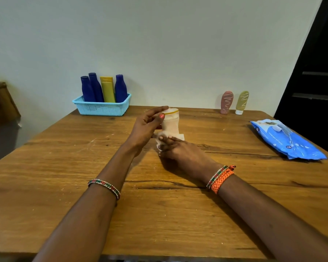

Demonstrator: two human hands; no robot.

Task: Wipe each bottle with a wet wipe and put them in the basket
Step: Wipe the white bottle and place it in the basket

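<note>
My left hand [147, 127] grips the top of a cream bottle [171, 122] with a yellow ring, held upright above the table's middle. My right hand [180, 150] holds a white wet wipe [160, 143] against the bottle's lower part, and the wipe is partly hidden under my fingers. A light blue basket [102, 108] stands at the table's far left with three dark blue bottles [95, 89] and a yellow bottle [108, 89] upright in it. A pink bottle [226, 102] and an olive bottle [241, 102] stand cap-down at the far right by the wall.
A blue pack of wet wipes [286, 139] lies at the right edge of the wooden table [159, 214]. A dark doorway [314, 72] lies to the right. A brown piece of furniture [0, 101] stands at the left beyond the table.
</note>
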